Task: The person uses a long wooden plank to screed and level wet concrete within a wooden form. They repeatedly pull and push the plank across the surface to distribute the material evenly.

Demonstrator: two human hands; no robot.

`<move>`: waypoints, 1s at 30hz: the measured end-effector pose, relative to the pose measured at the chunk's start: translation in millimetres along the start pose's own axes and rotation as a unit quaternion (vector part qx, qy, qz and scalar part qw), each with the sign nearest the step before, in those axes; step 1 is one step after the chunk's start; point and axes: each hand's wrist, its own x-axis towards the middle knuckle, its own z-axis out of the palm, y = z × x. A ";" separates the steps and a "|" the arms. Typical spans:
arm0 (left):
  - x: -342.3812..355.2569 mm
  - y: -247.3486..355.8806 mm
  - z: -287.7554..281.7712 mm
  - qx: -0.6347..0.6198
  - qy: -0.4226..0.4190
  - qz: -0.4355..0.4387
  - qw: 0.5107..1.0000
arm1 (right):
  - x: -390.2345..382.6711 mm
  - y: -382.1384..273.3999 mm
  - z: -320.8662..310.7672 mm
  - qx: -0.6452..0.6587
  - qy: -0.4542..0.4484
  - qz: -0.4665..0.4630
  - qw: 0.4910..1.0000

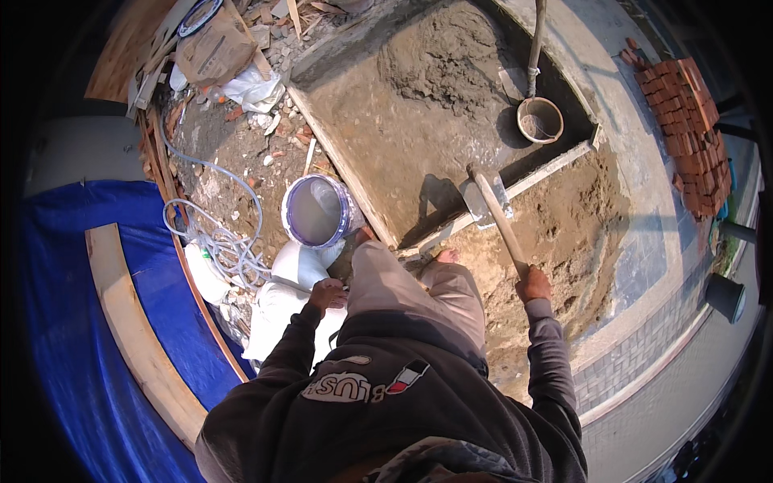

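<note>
Right of the frame's centre, our right hand (533, 284) grasps a wooden-handled hoe (500, 217) with a flat metal blade; near bulging white sacks (278, 318), our left hand's (328, 295) grip we cannot tell.

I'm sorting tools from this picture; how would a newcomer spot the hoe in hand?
Find the wood-edged trough holding the grey heap, then its near-side board. There a flat grey blade overlaps the board, part of the hoe. Unlike the long-handled tool by the far bucket, it is gripped by the right hand.
</note>
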 end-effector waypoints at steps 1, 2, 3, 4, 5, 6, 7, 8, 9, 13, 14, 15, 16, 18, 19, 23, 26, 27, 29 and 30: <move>0.1 -0.7 0.7 -0.002 0.000 0.002 1.000 | 1.3 1.5 1.8 0.001 -0.001 0.001 1.000; 0.7 0.0 1.2 -0.004 0.000 0.004 1.000 | 3.0 1.7 3.8 0.002 -0.001 0.002 1.000; 0.3 -0.1 1.9 -0.003 -0.001 0.004 1.000 | 3.4 2.1 5.2 0.003 -0.001 0.003 1.000; -0.3 -0.4 2.5 -0.001 -0.001 0.004 1.000 | 2.0 2.6 6.5 0.008 0.002 0.001 1.000; -1.1 -1.3 3.1 0.000 0.000 0.004 1.000 | -1.3 0.8 6.8 0.014 0.005 -0.001 1.000; -2.0 -1.8 3.3 0.004 0.003 0.001 1.000 | -3.8 -0.7 7.6 0.020 0.007 -0.003 1.000; -3.2 -2.0 3.3 0.007 0.006 -0.003 1.000 | -4.2 -2.1 10.0 0.022 0.007 -0.005 1.000; -4.1 -1.7 4.1 0.012 0.007 -0.006 1.000 | -3.8 -2.9 12.8 0.024 0.007 -0.007 1.000; -5.3 -0.9 4.6 0.015 0.009 -0.009 1.000 | -3.6 -2.7 15.4 0.026 0.007 -0.008 1.000; -7.0 -5.8 -2.8 0.028 0.017 -0.017 0.999 | -7.2 2.7 25.5 0.039 0.019 -0.024 0.999; -7.8 -4.3 -2.2 0.030 0.016 -0.018 0.999 | -7.9 3.0 24.1 0.038 0.026 -0.031 0.998; -8.7 -2.7 -1.9 0.032 0.018 -0.016 0.999 | -8.4 2.7 22.0 0.036 0.032 -0.037 0.998; -9.8 -0.5 -2.3 0.034 0.019 -0.015 0.999 | -8.1 1.3 19.5 0.030 0.021 -0.033 0.999; -11.8 0.2 -4.5 0.037 0.019 -0.012 0.999 | -10.0 -4.6 19.0 0.031 0.020 -0.032 0.999; -12.7 0.4 -4.4 0.031 0.018 -0.011 0.999 | -10.7 -6.9 19.8 0.031 0.019 -0.031 0.999; -13.1 0.8 -2.9 0.021 0.010 -0.010 1.000 | -15.9 -14.9 17.6 0.014 0.007 -0.034 0.999; -11.8 -4.1 -1.4 0.034 0.012 -0.013 0.999 | -10.9 -9.4 24.9 0.011 0.000 -0.045 0.999; -11.1 -6.4 -1.8 0.033 0.010 -0.012 0.999 | -11.0 -9.7 24.3 0.007 0.001 -0.050 0.999; -11.0 -10.7 -2.4 0.032 0.006 -0.013 0.999 | -8.1 -11.9 21.7 0.000 -0.001 -0.048 0.999; -14.2 -14.9 -2.4 0.037 0.011 -0.021 0.999 | -10.5 -15.7 16.9 -0.001 -0.003 -0.046 0.999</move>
